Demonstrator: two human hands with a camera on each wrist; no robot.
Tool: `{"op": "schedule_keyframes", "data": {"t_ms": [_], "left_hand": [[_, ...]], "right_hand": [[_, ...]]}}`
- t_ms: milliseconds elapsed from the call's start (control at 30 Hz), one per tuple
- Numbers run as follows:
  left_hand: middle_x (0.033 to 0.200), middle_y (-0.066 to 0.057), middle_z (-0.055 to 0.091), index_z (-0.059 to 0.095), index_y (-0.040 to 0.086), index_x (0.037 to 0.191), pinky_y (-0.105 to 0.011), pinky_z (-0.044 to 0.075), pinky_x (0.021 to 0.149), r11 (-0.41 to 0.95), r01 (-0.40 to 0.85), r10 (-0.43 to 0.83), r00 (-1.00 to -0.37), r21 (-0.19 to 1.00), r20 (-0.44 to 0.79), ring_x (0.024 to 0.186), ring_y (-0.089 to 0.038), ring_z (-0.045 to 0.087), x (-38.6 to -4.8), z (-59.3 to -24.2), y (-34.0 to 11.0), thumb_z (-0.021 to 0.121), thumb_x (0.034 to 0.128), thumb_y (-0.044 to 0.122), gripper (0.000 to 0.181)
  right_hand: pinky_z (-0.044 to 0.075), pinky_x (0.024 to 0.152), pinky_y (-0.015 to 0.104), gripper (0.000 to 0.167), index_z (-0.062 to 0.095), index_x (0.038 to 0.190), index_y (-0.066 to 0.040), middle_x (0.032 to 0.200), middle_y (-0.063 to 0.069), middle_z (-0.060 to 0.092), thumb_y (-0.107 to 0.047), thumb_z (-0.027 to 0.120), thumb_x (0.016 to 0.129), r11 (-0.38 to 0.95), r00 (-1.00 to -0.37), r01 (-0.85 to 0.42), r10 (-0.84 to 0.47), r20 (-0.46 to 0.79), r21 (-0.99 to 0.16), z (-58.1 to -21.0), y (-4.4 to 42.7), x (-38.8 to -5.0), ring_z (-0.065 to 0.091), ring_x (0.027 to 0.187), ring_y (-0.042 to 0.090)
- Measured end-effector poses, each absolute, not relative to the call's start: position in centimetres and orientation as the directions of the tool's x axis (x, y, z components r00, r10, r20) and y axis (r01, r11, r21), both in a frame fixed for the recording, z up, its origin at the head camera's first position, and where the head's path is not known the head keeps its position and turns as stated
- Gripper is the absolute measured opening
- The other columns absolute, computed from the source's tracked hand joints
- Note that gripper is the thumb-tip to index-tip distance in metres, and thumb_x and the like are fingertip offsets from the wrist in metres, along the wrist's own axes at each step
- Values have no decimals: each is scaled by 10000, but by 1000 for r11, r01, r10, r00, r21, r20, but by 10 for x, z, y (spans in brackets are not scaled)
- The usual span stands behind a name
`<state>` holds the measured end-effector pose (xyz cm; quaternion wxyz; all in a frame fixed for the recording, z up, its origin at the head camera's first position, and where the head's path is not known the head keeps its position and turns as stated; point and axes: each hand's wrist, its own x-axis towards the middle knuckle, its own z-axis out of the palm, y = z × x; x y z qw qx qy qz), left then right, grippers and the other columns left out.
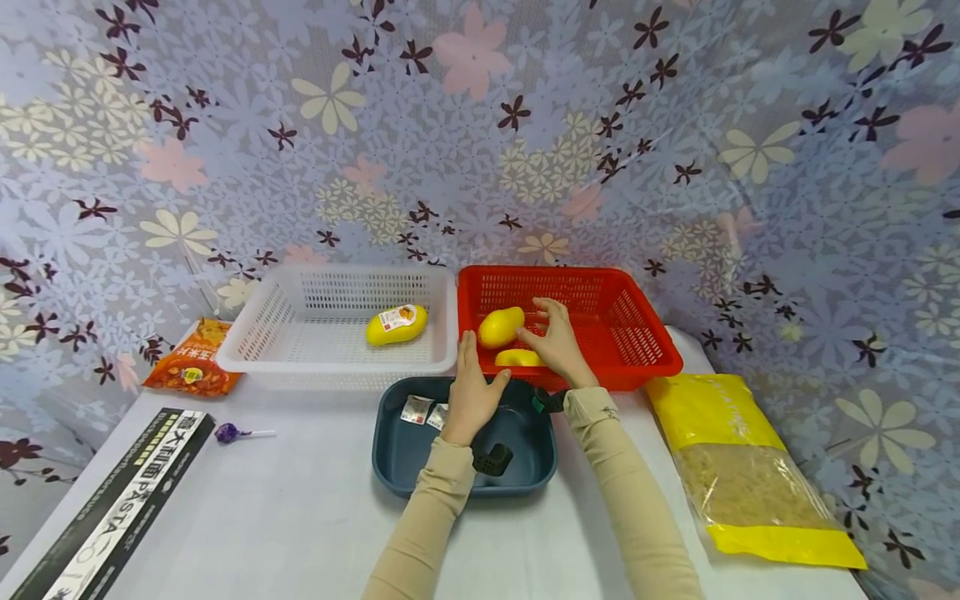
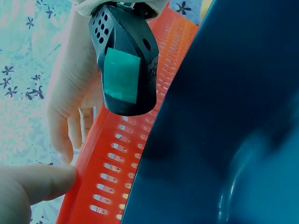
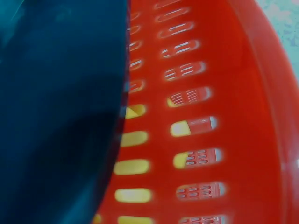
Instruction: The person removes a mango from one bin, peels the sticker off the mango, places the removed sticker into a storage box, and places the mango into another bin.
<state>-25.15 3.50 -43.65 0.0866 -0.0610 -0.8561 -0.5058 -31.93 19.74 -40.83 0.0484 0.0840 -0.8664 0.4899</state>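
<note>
My left hand (image 1: 474,396), straight-fingered and empty, is over the tub (image 1: 420,458), by the near left corner of the red basket (image 1: 622,333). My right hand (image 1: 561,343), thumb and fingers parted, hangs empty beside two mangoes (image 1: 500,328) in that basket's left end. A third mango (image 1: 397,326) lies in the white basket (image 1: 318,327).

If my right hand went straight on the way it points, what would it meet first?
Your right hand would probably meet the farther yellow mango in the red basket, though depth is unclear.
</note>
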Motion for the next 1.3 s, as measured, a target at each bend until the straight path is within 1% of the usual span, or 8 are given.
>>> {"op": "schedule_keyframes", "data": {"t_ms": [67,300,500,700,767,867,1100,1300], "left_hand": [[1617,-164,158,160,8,1538,-613,446,981,483,195,19,-977,854,212,1270,-451,495,-252,-436,35,646,922,237,817],[1617,-167,156,154,21,1544,-596,482,941,497,189,20,-978,847,207,1169,-466,562,-251,-436,34,638,928,252,817],[1613,-175,166,169,5,1537,-589,479,950,500,200,24,-976,842,217,1198,-463,549,-250,-436,35,640,927,250,809],[1614,-182,163,171,-5,1533,-600,456,976,481,219,26,-972,849,235,1259,-462,503,-251,-436,34,638,930,230,798],[1614,-182,162,171,-4,1533,-603,441,995,478,219,27,-972,851,235,1295,-456,471,-251,-436,33,639,930,228,797],[1613,-180,165,171,1,1534,-600,434,1006,480,215,27,-973,851,230,1304,-453,464,-251,-436,33,637,932,235,796],[1607,-183,182,180,6,1534,-586,417,1029,478,206,23,-975,854,222,1318,-448,450,-249,-434,32,634,933,231,786],[1596,-192,208,210,0,1526,-600,392,1049,464,209,13,-973,861,230,1345,-437,422,-248,-434,32,643,928,211,768]], "right_hand": [[429,1050,536,681,291,1495,-61,1542,182,197,-216,639,931,506,-980,-199,-100,172,-839,-408,198,-318,391,1329,425],[423,1057,539,688,297,1503,-104,1527,173,254,-260,643,930,488,-973,-229,-97,209,-842,-406,198,-314,396,1340,420],[420,1053,556,686,311,1499,-143,1508,172,295,-282,656,921,441,-967,-254,-98,235,-861,-406,202,-305,402,1337,424],[390,1076,558,704,295,1508,-161,1527,161,289,-307,657,922,401,-968,-249,-106,225,-881,-403,204,-295,393,1341,417],[388,1079,558,706,289,1510,-153,1529,163,289,-285,658,923,392,-969,-246,-106,222,-886,-402,204,-292,391,1339,424],[379,1088,553,703,290,1508,-141,1518,166,302,-258,660,922,375,-966,-257,-108,234,-891,-403,203,-287,389,1336,412],[355,1104,547,669,316,1485,-88,1507,167,329,-199,657,921,336,-947,-322,-126,297,-885,-406,199,-280,401,1321,396],[356,1106,546,661,321,1483,-99,1515,135,339,-186,659,922,321,-949,-314,-133,285,-893,-406,194,-274,414,1316,386]]}}
